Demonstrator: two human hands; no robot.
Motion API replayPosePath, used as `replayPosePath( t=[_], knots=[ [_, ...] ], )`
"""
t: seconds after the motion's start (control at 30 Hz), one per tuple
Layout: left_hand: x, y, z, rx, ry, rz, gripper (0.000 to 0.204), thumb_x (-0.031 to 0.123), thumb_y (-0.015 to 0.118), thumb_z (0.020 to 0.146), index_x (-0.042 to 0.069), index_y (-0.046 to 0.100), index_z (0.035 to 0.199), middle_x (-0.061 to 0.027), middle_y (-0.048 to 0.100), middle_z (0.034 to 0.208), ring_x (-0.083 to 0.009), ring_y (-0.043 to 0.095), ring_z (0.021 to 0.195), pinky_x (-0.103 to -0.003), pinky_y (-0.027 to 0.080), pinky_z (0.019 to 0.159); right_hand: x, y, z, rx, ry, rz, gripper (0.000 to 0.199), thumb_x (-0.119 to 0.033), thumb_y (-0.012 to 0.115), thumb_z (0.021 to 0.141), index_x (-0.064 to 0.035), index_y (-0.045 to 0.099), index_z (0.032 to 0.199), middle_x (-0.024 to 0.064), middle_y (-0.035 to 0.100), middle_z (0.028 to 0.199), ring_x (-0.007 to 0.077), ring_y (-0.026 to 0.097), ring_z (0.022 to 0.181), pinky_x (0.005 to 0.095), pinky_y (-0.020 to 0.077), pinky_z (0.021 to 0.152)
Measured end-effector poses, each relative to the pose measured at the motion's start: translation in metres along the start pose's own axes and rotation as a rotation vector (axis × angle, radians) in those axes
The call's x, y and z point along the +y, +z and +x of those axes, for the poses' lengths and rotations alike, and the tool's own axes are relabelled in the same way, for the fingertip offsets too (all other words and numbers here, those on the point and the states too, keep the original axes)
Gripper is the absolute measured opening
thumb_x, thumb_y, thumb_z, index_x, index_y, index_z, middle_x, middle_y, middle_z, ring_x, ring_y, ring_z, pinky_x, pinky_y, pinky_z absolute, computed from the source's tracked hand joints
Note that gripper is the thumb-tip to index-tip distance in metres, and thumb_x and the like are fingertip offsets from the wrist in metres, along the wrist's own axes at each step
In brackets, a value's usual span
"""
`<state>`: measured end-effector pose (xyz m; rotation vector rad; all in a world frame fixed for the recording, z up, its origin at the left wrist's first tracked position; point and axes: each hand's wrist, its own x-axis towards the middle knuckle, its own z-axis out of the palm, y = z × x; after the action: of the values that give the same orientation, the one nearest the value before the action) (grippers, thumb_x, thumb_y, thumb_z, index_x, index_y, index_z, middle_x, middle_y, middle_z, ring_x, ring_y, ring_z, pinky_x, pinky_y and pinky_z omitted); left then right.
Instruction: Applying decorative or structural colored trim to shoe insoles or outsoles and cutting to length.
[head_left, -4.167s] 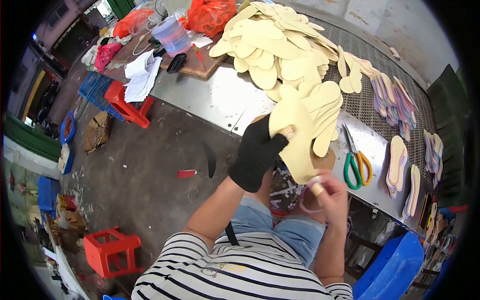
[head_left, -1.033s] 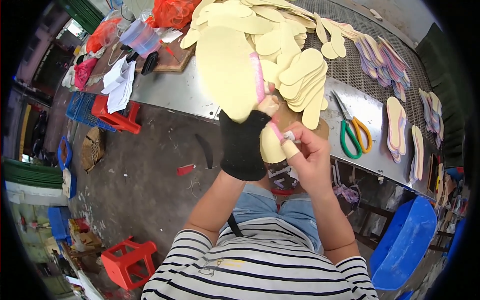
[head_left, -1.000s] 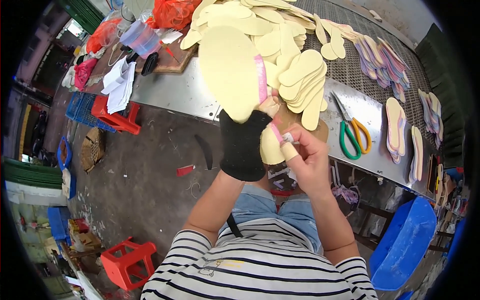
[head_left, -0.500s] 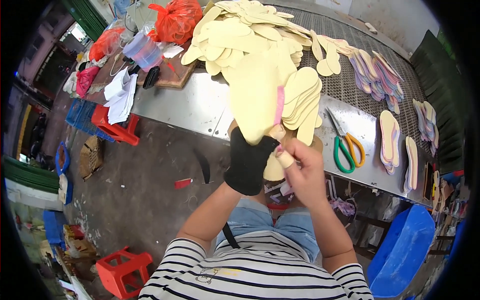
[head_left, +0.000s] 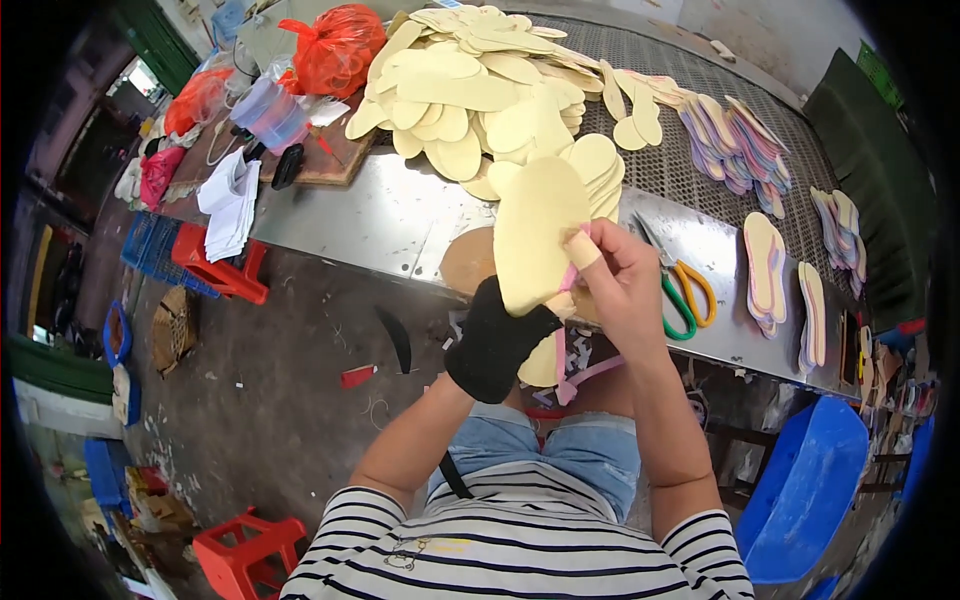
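Note:
A pale yellow insole [head_left: 540,225] is raised over the table's front edge, its wide end pointing away from me. My left hand [head_left: 503,338], in a black glove with bare fingertips, is closed around its lower part. A narrow pink strip [head_left: 571,277] runs along the insole's right edge, and a loose length of pink strip dangles below. My right hand [head_left: 622,282] pinches the edge by the strip with thumb and fingers; tape wraps its thumb. Whether it grips only the strip or the insole too is hard to see.
Behind the insole lies a large heap of yellow insoles [head_left: 440,80]. Scissors [head_left: 683,290] with green and orange handles rest right of my hand. Stacked layered insoles [head_left: 763,265] stand farther right. A blue tub [head_left: 805,490] is at lower right, a red stool [head_left: 250,550] at lower left.
My right hand has moved up along the insole's right edge. The insole has tilted and its far end now sits nearer to me. A loose pink strip now shows below the hands.

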<state>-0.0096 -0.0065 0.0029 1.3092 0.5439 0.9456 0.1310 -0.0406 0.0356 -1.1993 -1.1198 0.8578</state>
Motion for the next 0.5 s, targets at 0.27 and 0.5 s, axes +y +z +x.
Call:
replayPosePath(
  t=[0.27, 0.5],
  knots=[
    [-0.005, -0.034, 0.001, 0.270, -0.016, -0.489, 0.018, 0.021, 0.060, 0.087, 0.006, 0.053, 0.094, -0.0033, 0.055, 0.078, -0.0153, 0.056, 0.068, -0.025, 0.047, 0.060, 0.028, -0.022, -0.028, -0.144, -0.077, 1.004, 0.026, -0.031, 0.044, 0.096, -0.0087, 0.045, 0.083, 0.0023, 0.041, 0.073, 0.0146, 0.039, 0.064, 0.0260, 0.0365, 0.055],
    [-0.003, -0.013, 0.000, 0.300, -0.014, -0.561, 0.020, 0.024, 0.060, 0.089, 0.007, 0.051, 0.096, -0.0015, 0.053, 0.080, -0.0149, 0.056, 0.071, -0.024, 0.047, 0.060, 0.033, -0.017, -0.031, -0.254, -0.031, 1.271, 0.031, -0.035, 0.044, 0.096, -0.0088, 0.043, 0.079, 0.0008, 0.040, 0.071, 0.0126, 0.038, 0.066, 0.0240, 0.0364, 0.053]
  ],
)
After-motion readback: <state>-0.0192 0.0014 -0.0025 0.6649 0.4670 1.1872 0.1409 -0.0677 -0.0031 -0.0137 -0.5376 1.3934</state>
